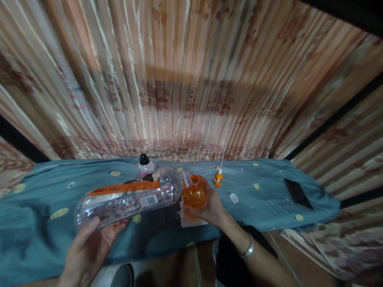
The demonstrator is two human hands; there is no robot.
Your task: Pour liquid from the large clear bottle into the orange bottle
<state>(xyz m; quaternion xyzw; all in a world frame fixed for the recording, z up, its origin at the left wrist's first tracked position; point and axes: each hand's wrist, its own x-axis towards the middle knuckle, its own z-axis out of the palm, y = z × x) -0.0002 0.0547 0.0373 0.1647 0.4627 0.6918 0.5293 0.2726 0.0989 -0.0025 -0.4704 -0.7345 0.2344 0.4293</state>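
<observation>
Blue cloth (pixel 265 207) fronts seemingly floral curtains (pixel 179 91); fingers (pixel 118 227) clasp clear bottle (pixel 127 201) and orange bottle (pixel 194 197).

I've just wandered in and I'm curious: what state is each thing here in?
Orange bottle: open, in the right hand.
Large clear bottle: tipped, in the left hand, neck at the orange bottle's mouth.
Pump top: unattached, on the cloth.
Black-capped bottle: capped, upright.
Phone: lying flat, visible face dark.
Curtain: hanging in folds.
</observation>
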